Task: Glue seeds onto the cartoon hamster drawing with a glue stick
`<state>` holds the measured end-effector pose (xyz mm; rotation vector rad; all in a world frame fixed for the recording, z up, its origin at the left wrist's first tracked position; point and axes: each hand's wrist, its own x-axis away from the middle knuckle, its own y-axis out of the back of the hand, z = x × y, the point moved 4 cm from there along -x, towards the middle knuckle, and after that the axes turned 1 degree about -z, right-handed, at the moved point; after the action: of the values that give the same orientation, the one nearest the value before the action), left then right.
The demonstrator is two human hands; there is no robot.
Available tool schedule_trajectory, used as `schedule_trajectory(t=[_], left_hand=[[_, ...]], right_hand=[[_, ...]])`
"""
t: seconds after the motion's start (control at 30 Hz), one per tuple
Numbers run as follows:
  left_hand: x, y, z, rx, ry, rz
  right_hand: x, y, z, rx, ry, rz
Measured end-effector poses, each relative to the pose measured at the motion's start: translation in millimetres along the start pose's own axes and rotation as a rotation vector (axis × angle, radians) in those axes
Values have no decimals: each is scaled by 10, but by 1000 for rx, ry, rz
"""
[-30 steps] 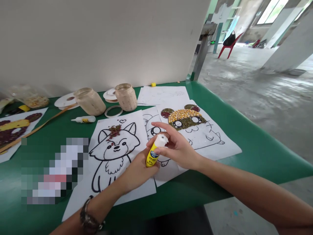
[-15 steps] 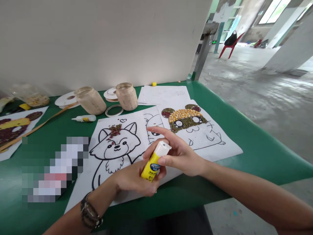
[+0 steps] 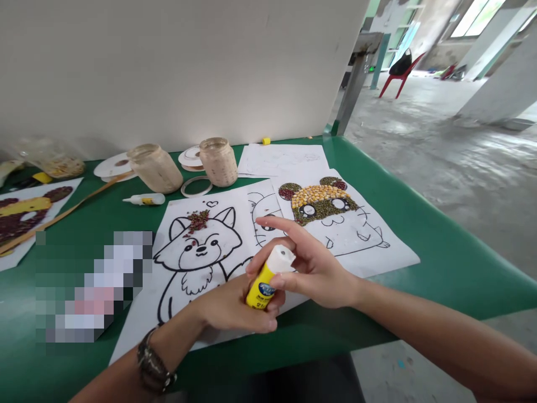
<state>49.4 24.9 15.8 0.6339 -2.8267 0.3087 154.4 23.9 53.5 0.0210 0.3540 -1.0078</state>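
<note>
A yellow glue stick (image 3: 262, 291) with a white top stands tilted between my two hands. My left hand (image 3: 235, 308) is closed around its lower body from below. My right hand (image 3: 312, 263) grips the upper part, its thumb on the yellow barrel and its bent fingers behind the white top. The right index finger points out to the left, over the paper. Beneath my hands lies a line drawing of a fox (image 3: 201, 246), with a small heap of red and green beans (image 3: 198, 220) on its forehead. Parts of the sheet are hidden by my hands and arms.
A hamster drawing (image 3: 348, 224) partly filled with corn and beans lies to the right. Behind are two cloudy jars (image 3: 218, 162), a tape ring (image 3: 196, 187), a white glue bottle (image 3: 145, 200) and spools. A bean-covered picture (image 3: 29, 221) and a blurred-out object (image 3: 98, 288) lie left.
The view has shifted slightly. Both hands and the glue stick stay together in nearly the same pose, a touch further right in the picture.
</note>
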Motion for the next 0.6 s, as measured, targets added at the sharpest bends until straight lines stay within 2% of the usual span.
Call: schedule_trajectory(t=[0.03,0.2,0.3,0.4,0.47,0.5,0.6], left_hand=[[2,0,-11,-25,-27,-27],[-6,55,-46,-150,-117,-381],[-15,108,-45,-313,-133,-578],[-5,135,-54,-421,-140,-699],[2,117,-62,-335,-149,-637],[0,90,-61,-258,-137,-541],[9,-72,-54,-9,-46,-56]], right_hand=[[1,9,19,37,30,-6],[-15,127,98,209,182,-100],[-23,128,81,257,167,-88],[-23,105,31,262,96,-80],[-19,83,11,197,67,-43],[-17,67,10,145,61,-6],[0,3,30,-11,35,147]])
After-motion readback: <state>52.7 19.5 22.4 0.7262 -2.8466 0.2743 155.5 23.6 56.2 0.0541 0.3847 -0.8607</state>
